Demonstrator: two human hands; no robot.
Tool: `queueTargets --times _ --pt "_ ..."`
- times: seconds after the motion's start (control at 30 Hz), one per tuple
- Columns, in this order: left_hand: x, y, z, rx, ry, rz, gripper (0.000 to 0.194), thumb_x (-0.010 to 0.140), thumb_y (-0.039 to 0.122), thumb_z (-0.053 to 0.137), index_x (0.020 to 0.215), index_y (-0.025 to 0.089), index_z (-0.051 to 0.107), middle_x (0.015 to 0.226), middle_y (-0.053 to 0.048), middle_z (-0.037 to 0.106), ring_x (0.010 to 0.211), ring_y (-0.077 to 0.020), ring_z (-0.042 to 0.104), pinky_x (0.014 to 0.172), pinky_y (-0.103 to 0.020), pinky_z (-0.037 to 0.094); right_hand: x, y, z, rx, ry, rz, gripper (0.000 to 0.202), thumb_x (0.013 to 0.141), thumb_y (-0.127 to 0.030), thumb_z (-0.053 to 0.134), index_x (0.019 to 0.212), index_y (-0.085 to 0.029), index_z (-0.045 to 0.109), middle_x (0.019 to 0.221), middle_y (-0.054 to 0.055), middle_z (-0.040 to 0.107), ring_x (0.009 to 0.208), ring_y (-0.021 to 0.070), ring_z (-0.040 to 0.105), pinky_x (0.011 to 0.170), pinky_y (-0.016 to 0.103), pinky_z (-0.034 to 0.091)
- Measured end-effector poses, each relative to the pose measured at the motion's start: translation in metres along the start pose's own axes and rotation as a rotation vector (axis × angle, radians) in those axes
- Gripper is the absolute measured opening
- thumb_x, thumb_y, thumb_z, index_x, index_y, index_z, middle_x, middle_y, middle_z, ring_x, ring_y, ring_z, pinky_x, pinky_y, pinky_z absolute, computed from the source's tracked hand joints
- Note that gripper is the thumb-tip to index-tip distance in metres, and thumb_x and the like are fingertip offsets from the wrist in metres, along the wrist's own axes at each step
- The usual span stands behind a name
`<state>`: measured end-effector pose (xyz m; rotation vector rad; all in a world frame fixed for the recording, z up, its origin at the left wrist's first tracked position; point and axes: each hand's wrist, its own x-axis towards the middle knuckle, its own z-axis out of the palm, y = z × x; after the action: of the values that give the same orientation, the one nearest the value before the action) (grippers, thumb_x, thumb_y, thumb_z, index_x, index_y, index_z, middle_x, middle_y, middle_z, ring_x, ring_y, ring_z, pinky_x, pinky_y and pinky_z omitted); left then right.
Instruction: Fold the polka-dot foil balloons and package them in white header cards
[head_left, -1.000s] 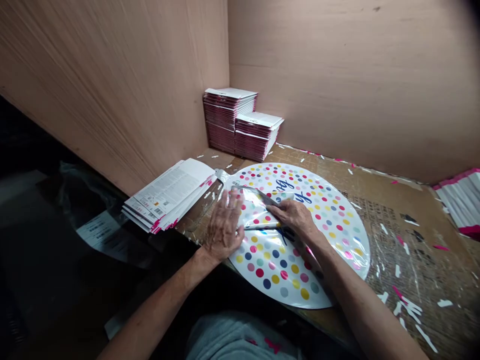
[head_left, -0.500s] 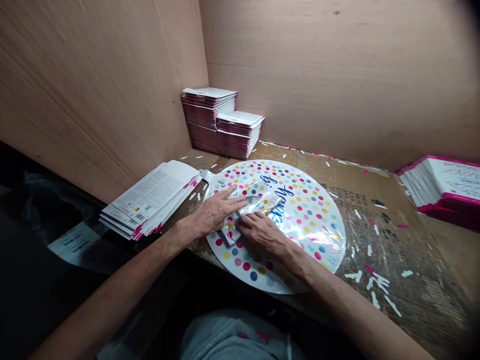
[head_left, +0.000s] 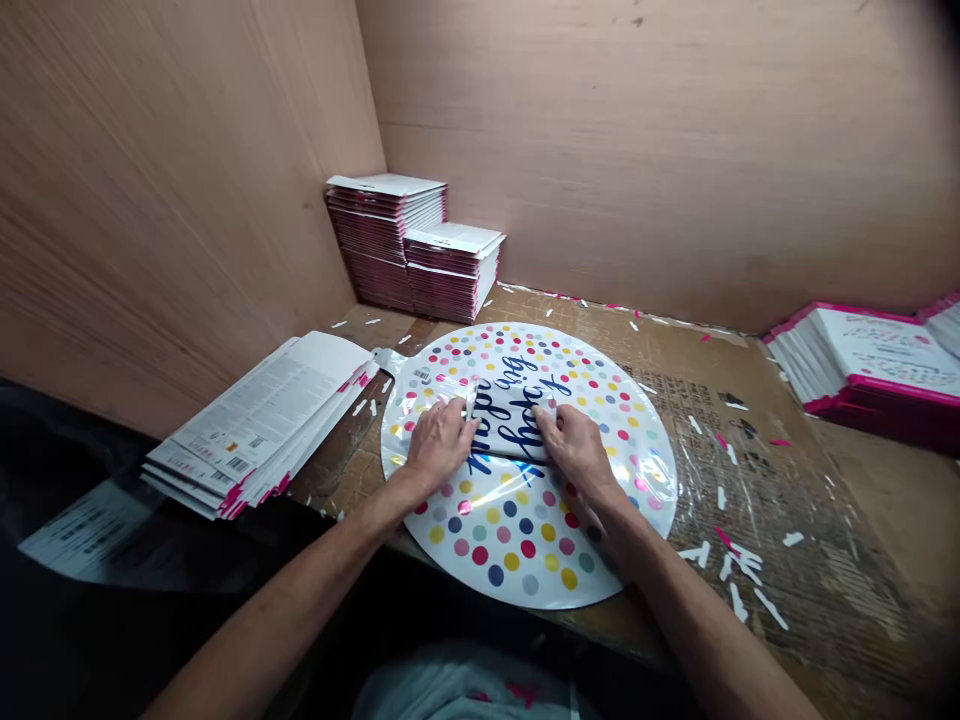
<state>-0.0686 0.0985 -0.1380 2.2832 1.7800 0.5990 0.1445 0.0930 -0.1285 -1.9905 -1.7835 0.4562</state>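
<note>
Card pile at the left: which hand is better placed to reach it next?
Probably the left hand: it is nearer the card pile; the right hand is farther away. Both touch the dotted sheet, so the left would have to leave it.

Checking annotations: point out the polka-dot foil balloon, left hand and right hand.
polka-dot foil balloon (head_left: 517, 535), head view: dotted surface nearest the wearer
left hand (head_left: 437, 443), head view: back of hand
right hand (head_left: 582, 447), head view: back of hand

white scraps (head_left: 793, 539) on brown cardboard (head_left: 802, 490)
</note>
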Motion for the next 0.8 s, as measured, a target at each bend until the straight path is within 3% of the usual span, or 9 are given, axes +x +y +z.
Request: queueTargets --times 0.1,0.2,0.27,0.33,0.4,0.5,0.6,0.7,0.8 --pt "0.0 0.018 0.016 0.2 0.104 -0.079 0.021 0.091 0.023 0.051 0.105 0.012 0.062 0.083 -0.013 0.067 0.085 -0.0297 0.063 0.08 -0.043 0.048 0.006 -0.013 -0.008 -0.351 -0.08 0.001 0.041 0.098 -0.043 0.038 0.089 -0.017 0.068 0.087 0.015 0.071 0.083 0.0272 0.068 0.069 0.034 0.046" --pt "-0.001 0.027 0.022 0.287 0.138 -0.049 0.021 0.092 0.015 0.045 0.101 0.009 0.064 0.081 -0.018 0.067 0.087 -0.034 0.062 0.078 -0.046 0.045 0.012 -0.024 -0.016 -0.516 -0.164 0.013 0.035 0.098 -0.034 0.041 0.105 -0.013 0.068 0.097 0.02 0.07 0.09 0.0306 0.068 0.071 0.037 0.047" --pt "-0.003 0.031 0.023 0.299 0.114 -0.026 0.027 0.094 0.011 0.039 0.097 0.009 0.065 0.08 -0.019 0.067 0.088 -0.0347 0.061 0.077 -0.047 0.044 0.022 -0.031 -0.02 -0.577 -0.094 -0.063 0.035 0.094 -0.032 0.049 0.116 -0.009 0.064 0.11 0.024 0.066 0.1 0.0337 0.065 0.077 0.039 0.047" --pt "-0.003 0.031 0.023 0.297 0.083 -0.025 0.032 0.094 0.007 0.034 0.095 0.01 0.066 0.08 -0.019 0.068 0.089 -0.0331 0.061 0.078 -0.046 0.045 0.038 -0.038 -0.024 -0.602 -0.107 -0.23 0.041 0.091 -0.034 0.059 0.122 -0.009 0.062 0.122 0.025 0.06 0.111 0.035 0.059 0.085 0.04 0.046" --pt "-0.003 0.028 0.02 0.276 0.065 -0.016 0.031 0.095 0.007 0.036 0.095 0.012 0.066 0.082 -0.017 0.068 0.091 -0.0312 0.061 0.081 -0.045 0.045 0.054 -0.045 -0.026 -0.579 -0.263 -0.382 0.038 0.087 -0.036 0.066 0.117 -0.012 0.065 0.125 0.022 0.059 0.112 0.0323 0.058 0.086 0.037 0.045" --pt "-0.003 0.02 0.013 0.162 0.1 -0.037 0.023 0.097 0.023 0.046 0.102 0.013 0.066 0.092 -0.016 0.07 0.097 -0.0306 0.061 0.087 -0.044 0.046 0.064 -0.051 -0.029 -0.531 -0.427 -0.482 0.025 0.083 -0.033 0.07 0.102 -0.016 0.069 0.115 0.015 0.065 0.099 0.0248 0.062 0.076 0.029 0.044" --pt "-0.01 0.021 0.002 -0.095 0.141 -0.125 0.034 0.095 0.038 0.053 0.117 0.013 0.062 0.106 -0.013 0.071 0.101 -0.0272 0.063 0.089 -0.039 0.048 0.046 -0.047 -0.027 -0.453 -0.431 -0.584 0.018 0.09 -0.031 0.06 0.102 -0.018 0.065 0.099 0.009 0.069 0.09 0.0207 0.063 0.07 0.027 0.042" --pt "-0.024 0.029 -0.009 -0.39 0.089 -0.194 0.026 0.094 0.036 0.055 0.11 0.019 0.067 0.097 -0.004 0.074 0.079 -0.0171 0.067 0.073 -0.027 0.051 0.015 -0.037 -0.019 -0.227 -0.37 -0.656 0.022 0.092 -0.032 0.054 0.11 -0.02 0.059 0.097 0.008 0.069 0.084 0.0206 0.062 0.068 0.028 0.04" --pt "-0.039 0.024 -0.027 -0.444 0.147 -0.19 0.022 0.092 0.036 0.058 0.105 0.021 0.068 0.086 0.0 0.074 0.068 -0.0135 0.066 0.066 -0.024 0.05 -0.007 -0.026 -0.01 0.007 -0.41 -0.638 0.023 0.093 -0.043 0.049 0.094 -0.022 0.059 0.083 0.004 0.067 0.073 0.0191 0.06 0.063 0.028 0.04"
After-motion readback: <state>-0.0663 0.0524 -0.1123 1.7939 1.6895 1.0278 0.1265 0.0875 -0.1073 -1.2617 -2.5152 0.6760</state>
